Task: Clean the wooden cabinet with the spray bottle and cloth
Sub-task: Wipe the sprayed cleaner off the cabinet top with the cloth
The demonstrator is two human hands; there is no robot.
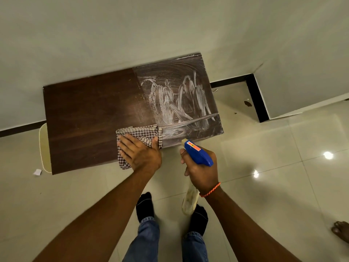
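Note:
The dark wooden cabinet (85,114) stands against the wall, seen from above. Its right half is covered in white smeared streaks; the left half is dark and bare. A folded brown-and-white checked cloth (139,135) lies at the front edge, near the middle. My left hand (140,153) lies flat on the cloth with straight fingers. My right hand (201,172) grips a spray bottle (198,153) with a blue trigger head and a pale body, its nozzle pointing at the cabinet's front right corner, just off the edge.
Glossy pale floor tiles (264,157) lie all around. My feet in black socks (144,207) stand just in front. A cream mat (44,148) shows at the cabinet's left. Another person's bare foot (340,231) is at the right edge. The wall juts out at the right.

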